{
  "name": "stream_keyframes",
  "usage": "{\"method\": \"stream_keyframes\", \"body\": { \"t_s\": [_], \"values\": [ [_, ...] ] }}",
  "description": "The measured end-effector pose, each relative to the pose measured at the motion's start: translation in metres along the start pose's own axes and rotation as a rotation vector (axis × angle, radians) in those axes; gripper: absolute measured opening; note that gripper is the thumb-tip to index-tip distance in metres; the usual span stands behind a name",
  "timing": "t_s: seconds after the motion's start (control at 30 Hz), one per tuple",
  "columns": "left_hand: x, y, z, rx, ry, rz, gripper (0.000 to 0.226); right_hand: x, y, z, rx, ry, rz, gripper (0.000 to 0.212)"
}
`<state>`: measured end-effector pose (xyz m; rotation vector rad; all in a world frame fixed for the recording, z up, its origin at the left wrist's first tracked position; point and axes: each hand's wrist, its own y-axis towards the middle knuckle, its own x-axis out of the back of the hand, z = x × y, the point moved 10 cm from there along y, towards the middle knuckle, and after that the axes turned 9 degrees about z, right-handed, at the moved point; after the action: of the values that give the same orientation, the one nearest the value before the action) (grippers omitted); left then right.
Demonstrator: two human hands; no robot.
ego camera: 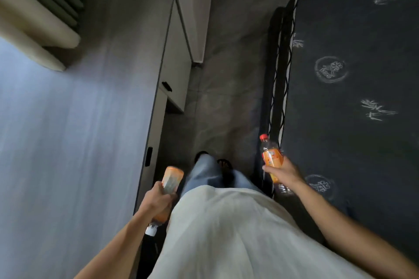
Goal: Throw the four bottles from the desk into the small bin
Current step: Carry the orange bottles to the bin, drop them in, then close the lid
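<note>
My left hand [158,199] grips an orange-labelled bottle [172,179] upside down, its white cap [150,230] pointing back toward me below the wrist. My right hand [281,171] holds a second bottle with an orange label [271,157], tilted, its red cap [263,137] pointing away from me. A clear bottle end [282,188] sticks out under the right hand; whether it belongs to the same bottle I cannot tell. The desk top [79,120] lies to my left with no bottle on the part I see. No bin is in view.
I stand in a narrow strip of grey floor [226,97] between the desk with its drawers [176,79] on the left and a dark patterned mattress [351,97] on the right. A curtain [34,18] hangs at the upper left.
</note>
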<state>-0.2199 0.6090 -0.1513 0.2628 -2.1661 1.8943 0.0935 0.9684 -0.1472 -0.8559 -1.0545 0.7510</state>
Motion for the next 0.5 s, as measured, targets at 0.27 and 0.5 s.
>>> {"method": "stream_keyframes", "body": {
  "t_s": [0.27, 0.5],
  "values": [
    [0.057, 0.038, -0.068, 0.059, 0.043, 0.113, 0.050, 0.059, 0.065, 0.121, 0.098, 0.108, -0.004, 0.064],
    [0.135, 0.077, -0.210, -0.039, 0.301, 0.080, 0.061, 0.088, 0.085, 0.140, -0.027, 0.178, 0.002, 0.058]
  ]
}}
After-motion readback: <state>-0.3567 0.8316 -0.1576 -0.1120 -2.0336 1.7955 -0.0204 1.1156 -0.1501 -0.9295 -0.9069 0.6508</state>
